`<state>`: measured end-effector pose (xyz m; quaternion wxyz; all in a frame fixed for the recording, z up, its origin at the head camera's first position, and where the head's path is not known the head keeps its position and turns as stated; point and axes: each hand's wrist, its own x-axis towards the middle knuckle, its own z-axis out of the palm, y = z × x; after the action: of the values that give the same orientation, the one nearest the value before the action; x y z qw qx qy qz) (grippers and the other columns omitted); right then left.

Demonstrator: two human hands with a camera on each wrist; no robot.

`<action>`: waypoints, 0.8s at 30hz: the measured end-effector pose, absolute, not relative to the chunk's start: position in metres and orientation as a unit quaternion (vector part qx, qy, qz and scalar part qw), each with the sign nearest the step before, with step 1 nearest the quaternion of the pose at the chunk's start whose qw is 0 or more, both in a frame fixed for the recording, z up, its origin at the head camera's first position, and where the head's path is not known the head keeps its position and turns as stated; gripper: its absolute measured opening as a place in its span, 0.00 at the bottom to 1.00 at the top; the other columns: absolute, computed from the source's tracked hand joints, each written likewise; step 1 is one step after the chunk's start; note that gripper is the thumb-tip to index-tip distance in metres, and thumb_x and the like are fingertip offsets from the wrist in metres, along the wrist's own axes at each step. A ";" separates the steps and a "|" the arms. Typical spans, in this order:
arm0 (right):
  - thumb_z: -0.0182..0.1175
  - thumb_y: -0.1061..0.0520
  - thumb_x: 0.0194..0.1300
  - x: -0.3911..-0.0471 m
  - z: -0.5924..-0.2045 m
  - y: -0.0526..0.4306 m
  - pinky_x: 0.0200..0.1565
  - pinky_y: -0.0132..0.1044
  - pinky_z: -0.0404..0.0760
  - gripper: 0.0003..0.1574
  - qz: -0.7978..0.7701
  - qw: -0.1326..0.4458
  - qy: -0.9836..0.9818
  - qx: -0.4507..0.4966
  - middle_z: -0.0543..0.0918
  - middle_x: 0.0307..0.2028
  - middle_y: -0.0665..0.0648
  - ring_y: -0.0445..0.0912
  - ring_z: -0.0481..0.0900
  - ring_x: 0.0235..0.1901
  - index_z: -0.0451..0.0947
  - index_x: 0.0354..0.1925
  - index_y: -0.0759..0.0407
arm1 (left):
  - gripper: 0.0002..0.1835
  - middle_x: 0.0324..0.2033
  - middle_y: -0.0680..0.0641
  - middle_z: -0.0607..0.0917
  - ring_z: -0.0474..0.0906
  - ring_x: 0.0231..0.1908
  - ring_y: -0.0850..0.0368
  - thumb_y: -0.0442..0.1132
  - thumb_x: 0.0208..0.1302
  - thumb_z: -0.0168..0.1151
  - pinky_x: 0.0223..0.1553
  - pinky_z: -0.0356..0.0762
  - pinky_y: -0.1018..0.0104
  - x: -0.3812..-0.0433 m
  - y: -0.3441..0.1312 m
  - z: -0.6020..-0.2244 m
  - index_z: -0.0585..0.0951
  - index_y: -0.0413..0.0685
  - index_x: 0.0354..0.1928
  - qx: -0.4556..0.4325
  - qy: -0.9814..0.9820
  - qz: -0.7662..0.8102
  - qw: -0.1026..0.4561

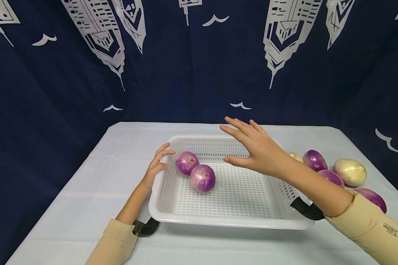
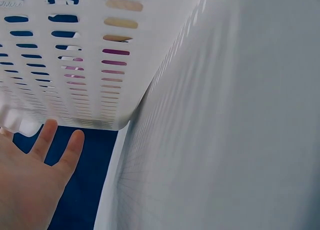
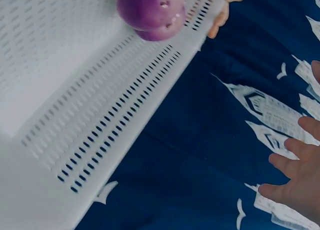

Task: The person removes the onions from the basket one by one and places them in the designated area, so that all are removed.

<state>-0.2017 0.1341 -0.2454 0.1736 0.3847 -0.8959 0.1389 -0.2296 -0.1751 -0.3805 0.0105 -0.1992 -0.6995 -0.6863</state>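
Observation:
A white perforated plastic basket (image 1: 232, 221) stands on the table. Toward its left side lie two glossy, round purple onions, one in front (image 1: 203, 178) and one behind it (image 1: 187, 162). My left hand (image 1: 156, 165) is at the basket's left rim with its fingers spread; in the left wrist view these fingers (image 2: 70, 152) extend beside the slotted wall. Raised over the basket's right half, my right hand (image 1: 257, 149) holds nothing, its fingers extended and thumb apart. The right wrist view shows its fingers (image 3: 285, 165) past the basket's far edge.
Right of the basket lies a group of several onions, among them a pale yellow one (image 1: 350, 172) and a purple one (image 1: 315, 160), partly behind my right forearm. A white cloth covers the table (image 1: 96, 191). Behind it hangs a dark blue curtain (image 1: 192, 73) with white prints.

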 end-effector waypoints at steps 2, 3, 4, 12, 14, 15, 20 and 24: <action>0.61 0.41 0.53 -0.205 -0.249 0.127 0.66 0.58 0.44 0.47 0.133 0.159 -0.896 0.392 0.55 0.69 0.55 0.54 0.55 0.67 0.55 0.67 0.49 | 0.23 0.69 0.49 0.43 0.42 0.66 0.41 0.33 0.49 0.40 0.48 0.70 0.51 -0.230 -0.175 -0.381 0.67 0.42 0.51 -0.198 -0.701 -0.685 0.010; 0.61 0.40 0.53 -0.207 -0.251 0.124 0.66 0.58 0.44 0.47 0.131 0.150 -0.897 0.395 0.54 0.69 0.55 0.54 0.55 0.67 0.55 0.67 0.49 | 0.24 0.69 0.48 0.43 0.42 0.67 0.41 0.33 0.49 0.40 0.49 0.70 0.50 -0.230 -0.176 -0.381 0.66 0.40 0.52 -0.198 -0.702 -0.684 0.010; 0.61 0.40 0.53 -0.209 -0.254 0.121 0.66 0.58 0.44 0.48 0.129 0.142 -0.897 0.398 0.54 0.69 0.55 0.53 0.55 0.67 0.55 0.67 0.49 | 0.24 0.69 0.48 0.43 0.42 0.67 0.41 0.33 0.49 0.40 0.49 0.70 0.49 -0.230 -0.176 -0.380 0.66 0.38 0.52 -0.196 -0.704 -0.682 0.011; 0.61 0.40 0.53 -0.223 -0.282 0.105 0.66 0.58 0.48 0.47 0.123 0.071 -0.900 0.413 0.56 0.69 0.55 0.52 0.57 0.67 0.56 0.67 0.47 | 0.26 0.69 0.48 0.43 0.41 0.67 0.40 0.34 0.50 0.39 0.51 0.68 0.42 -0.232 -0.176 -0.381 0.62 0.33 0.54 -0.196 -0.712 -0.674 0.013; 0.61 0.40 0.52 -0.225 -0.289 0.102 0.65 0.58 0.50 0.47 0.126 0.050 -0.901 0.413 0.56 0.69 0.55 0.52 0.56 0.67 0.56 0.67 0.47 | 0.26 0.69 0.47 0.43 0.40 0.67 0.40 0.34 0.50 0.39 0.51 0.68 0.41 -0.232 -0.176 -0.382 0.62 0.32 0.55 -0.198 -0.714 -0.672 0.013; 0.61 0.40 0.52 -0.226 -0.293 0.101 0.65 0.58 0.51 0.47 0.128 0.041 -0.900 0.414 0.56 0.69 0.55 0.52 0.56 0.67 0.56 0.67 0.47 | 0.27 0.69 0.47 0.42 0.40 0.67 0.40 0.34 0.50 0.39 0.51 0.67 0.41 -0.231 -0.176 -0.382 0.62 0.32 0.55 -0.198 -0.713 -0.672 0.012; 0.62 0.40 0.52 -0.229 -0.304 0.097 0.64 0.55 0.57 0.47 0.142 -0.005 -0.902 0.407 0.56 0.69 0.53 0.52 0.56 0.67 0.56 0.67 0.46 | 0.26 0.69 0.48 0.42 0.39 0.67 0.40 0.34 0.50 0.40 0.52 0.67 0.41 -0.230 -0.176 -0.382 0.62 0.32 0.54 -0.198 -0.711 -0.674 0.011; 0.62 0.40 0.52 -0.230 -0.311 0.094 0.62 0.54 0.61 0.47 0.150 -0.040 -0.903 0.401 0.55 0.69 0.52 0.52 0.57 0.67 0.56 0.67 0.45 | 0.23 0.69 0.48 0.43 0.41 0.67 0.40 0.34 0.50 0.40 0.51 0.68 0.42 -0.230 -0.176 -0.382 0.68 0.44 0.51 -0.200 -0.703 -0.682 0.008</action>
<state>-0.2300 0.0942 -0.3112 -0.0400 0.4010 -0.9029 0.1499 -0.2304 -0.1758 -0.3819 0.0082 -0.1998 -0.7033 -0.6822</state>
